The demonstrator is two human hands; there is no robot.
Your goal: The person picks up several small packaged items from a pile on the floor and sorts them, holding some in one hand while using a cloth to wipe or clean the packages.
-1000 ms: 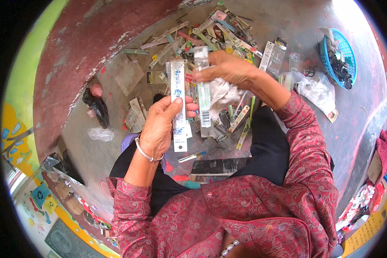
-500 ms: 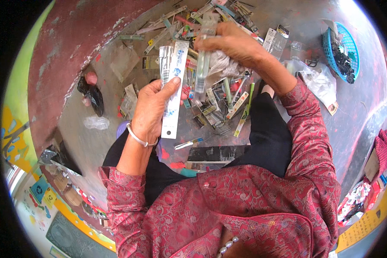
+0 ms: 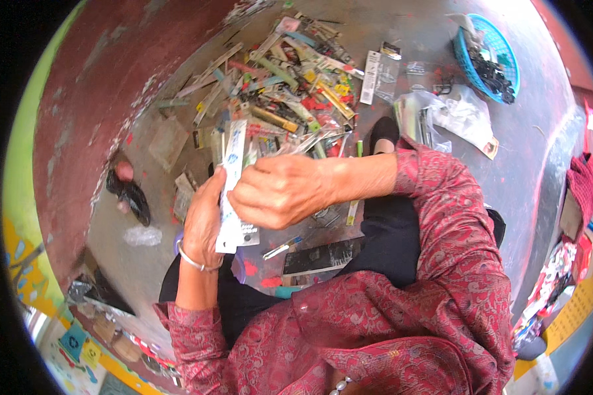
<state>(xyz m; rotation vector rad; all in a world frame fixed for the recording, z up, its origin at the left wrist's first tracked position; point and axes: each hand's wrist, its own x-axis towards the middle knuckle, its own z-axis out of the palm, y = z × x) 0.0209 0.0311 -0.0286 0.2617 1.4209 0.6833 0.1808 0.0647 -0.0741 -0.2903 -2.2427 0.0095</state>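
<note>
Left hand (image 3: 203, 220) grips a stack of long white blister packs (image 3: 231, 184), held upright; right hand (image 3: 280, 191) closed over the stack's front edge, fingers curled against it. Beyond the hands, a loose pile of packaged pens and strips (image 3: 290, 85) lies on the grey floor (image 3: 527, 158). Blue basket (image 3: 491, 52) at far right, beside clear plastic bags (image 3: 454, 112).

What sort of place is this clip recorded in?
Probably an informal floor-level packing or sorting spot. The person sits on a bare concrete floor beside a scattered heap of small packaged items, with a blue plastic basket nearby, both hands on a long white packet.
</note>
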